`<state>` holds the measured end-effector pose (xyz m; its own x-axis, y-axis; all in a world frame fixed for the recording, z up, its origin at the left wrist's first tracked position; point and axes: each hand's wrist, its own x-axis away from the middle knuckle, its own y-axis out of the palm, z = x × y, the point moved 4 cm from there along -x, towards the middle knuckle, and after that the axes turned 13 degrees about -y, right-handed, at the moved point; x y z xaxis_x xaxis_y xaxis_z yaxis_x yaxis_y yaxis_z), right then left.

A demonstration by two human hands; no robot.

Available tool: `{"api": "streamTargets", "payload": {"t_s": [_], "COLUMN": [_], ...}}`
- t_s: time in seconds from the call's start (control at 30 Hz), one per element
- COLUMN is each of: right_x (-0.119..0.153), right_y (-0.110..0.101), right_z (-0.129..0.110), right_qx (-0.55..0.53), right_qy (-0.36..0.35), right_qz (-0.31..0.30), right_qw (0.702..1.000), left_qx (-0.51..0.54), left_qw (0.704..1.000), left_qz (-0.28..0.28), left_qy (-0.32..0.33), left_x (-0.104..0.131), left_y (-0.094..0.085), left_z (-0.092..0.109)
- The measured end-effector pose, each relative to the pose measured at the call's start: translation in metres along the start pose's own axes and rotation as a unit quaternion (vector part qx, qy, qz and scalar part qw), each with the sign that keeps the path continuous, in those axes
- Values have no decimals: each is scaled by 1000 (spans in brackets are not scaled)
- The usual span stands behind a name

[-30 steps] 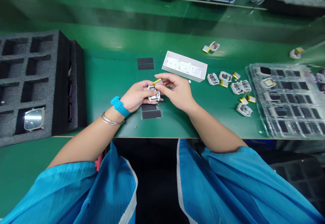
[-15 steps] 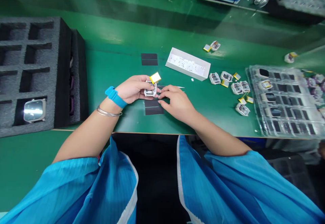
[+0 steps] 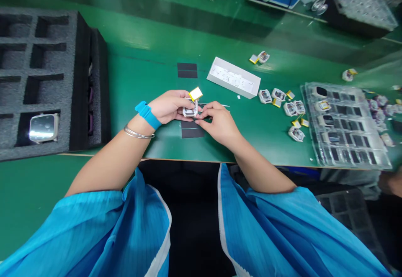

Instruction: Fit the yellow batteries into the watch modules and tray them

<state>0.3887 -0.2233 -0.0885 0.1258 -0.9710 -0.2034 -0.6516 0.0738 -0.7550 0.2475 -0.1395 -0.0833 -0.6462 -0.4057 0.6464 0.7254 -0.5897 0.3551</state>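
Note:
My left hand grips a small white watch case just above the green table. A flat yellow battery sticks up from the case's far side. My right hand rests beside the case, its fingertips touching the case's right edge and pinching something thin and dark. A black adhesive strip sheet lies on the table under both hands. A thin metal tool lies just beyond my right hand.
A white shallow box sits behind the hands. Several watch cases with batteries lie to the right, next to a clear plastic tray. A grey foam tray at left holds one screen. Another black strip sheet lies farther back.
My right hand let go of the yellow battery, dropped to the table beside the black strip sheet, then came back to the case's right edge. The battery now stands free above the case.

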Motion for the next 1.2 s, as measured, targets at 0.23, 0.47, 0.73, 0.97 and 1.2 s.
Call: {"api": "streamTargets", "payload": {"t_s": [0.23, 0.47, 0.73, 0.97, 1.2], "right_x": [6, 37, -4, -27, -23], "right_y": [9, -4, -42, -13, -8], "right_z": [-1, -23, -22, 4, 4], "right_qx": [49, 74, -127, -270, -291], "right_qy": [-49, -142, -118, -74, -104], "right_qz": [1, 117, 152, 133, 107], "right_qw": [998, 980, 973, 951, 945], "left_qx": [-13, -12, -16, -7, -18], "left_qw": [1000, 1000, 996, 992, 993], "left_qz": [19, 21, 82, 124, 114], "left_qy": [-7, -3, 25, 22, 6], "left_x": [2, 0, 0, 2, 3], "left_y": [-1, 0, 2, 8, 12], "left_z": [1, 0, 2, 4, 3]}}
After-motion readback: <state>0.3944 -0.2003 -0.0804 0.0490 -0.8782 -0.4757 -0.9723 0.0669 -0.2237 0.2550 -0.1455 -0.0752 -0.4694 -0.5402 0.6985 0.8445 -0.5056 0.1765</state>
